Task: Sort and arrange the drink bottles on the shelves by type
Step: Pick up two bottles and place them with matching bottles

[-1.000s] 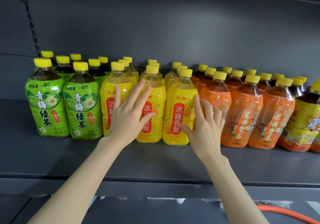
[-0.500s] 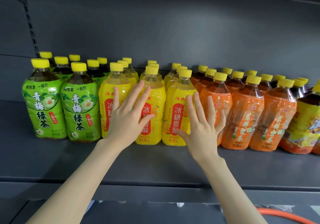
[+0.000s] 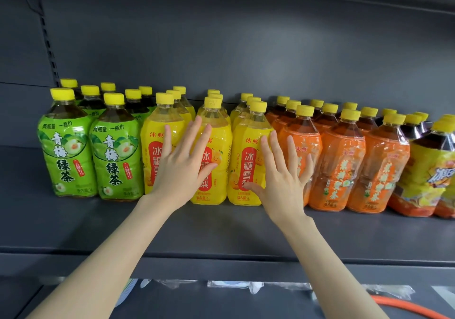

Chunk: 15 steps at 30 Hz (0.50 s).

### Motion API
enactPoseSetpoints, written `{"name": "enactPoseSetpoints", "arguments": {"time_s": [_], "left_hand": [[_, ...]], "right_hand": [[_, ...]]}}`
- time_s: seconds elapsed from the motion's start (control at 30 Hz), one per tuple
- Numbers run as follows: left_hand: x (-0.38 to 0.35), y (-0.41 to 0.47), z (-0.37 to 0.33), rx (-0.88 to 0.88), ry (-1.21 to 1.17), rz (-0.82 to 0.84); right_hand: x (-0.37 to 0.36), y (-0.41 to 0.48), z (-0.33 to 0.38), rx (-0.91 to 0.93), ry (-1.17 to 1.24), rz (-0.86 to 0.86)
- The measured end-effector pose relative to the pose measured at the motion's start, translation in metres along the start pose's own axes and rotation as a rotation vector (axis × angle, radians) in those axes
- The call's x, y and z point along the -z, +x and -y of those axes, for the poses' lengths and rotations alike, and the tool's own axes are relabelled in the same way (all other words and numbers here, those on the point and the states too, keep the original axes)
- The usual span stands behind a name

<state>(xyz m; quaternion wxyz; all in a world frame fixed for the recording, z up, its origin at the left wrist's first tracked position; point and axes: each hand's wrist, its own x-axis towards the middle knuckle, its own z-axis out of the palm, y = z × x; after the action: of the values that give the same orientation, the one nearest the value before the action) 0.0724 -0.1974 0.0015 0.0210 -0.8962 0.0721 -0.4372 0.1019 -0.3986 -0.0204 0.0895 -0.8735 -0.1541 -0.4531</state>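
Rows of yellow-capped bottles stand on a dark grey shelf (image 3: 73,222). Green-labelled tea bottles (image 3: 66,156) are at the left, yellow-labelled bottles (image 3: 246,156) in the middle, orange-labelled bottles (image 3: 342,161) to their right, and bottles with yellow-and-orange wrappers (image 3: 428,175) at the far right. My left hand (image 3: 181,168) lies flat, fingers spread, across the fronts of the two left yellow bottles. My right hand (image 3: 283,178) lies flat, fingers spread, over the right yellow bottle and the first orange one. Neither hand grips anything.
The shelf's front lip (image 3: 221,259) runs below my arms, with bare shelf between it and the bottles. A lower shelf holds clear plastic wrapping (image 3: 246,285) and an orange hose (image 3: 406,306). A slotted upright (image 3: 48,40) rises at the back left.
My right hand has uncurled from the side of the right yellow bottle and now lies flat with fingers spread. My left hand stays pressed on the yellow bottles.
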Motion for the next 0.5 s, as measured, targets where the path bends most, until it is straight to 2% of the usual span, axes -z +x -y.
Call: {"name": "enactPoseSetpoints", "arguments": {"time_s": [0.23, 0.5], "left_hand": [[0.017, 0.002, -0.010, 0.048, 0.006, 0.068], [0.069, 0.000, -0.010, 0.098, -0.201, 0.078]], "right_hand": [[0.017, 0.004, 0.005, -0.008, 0.039, 0.117], [0.067, 0.034, 0.031, 0.016, 0.385, 0.121]]}}
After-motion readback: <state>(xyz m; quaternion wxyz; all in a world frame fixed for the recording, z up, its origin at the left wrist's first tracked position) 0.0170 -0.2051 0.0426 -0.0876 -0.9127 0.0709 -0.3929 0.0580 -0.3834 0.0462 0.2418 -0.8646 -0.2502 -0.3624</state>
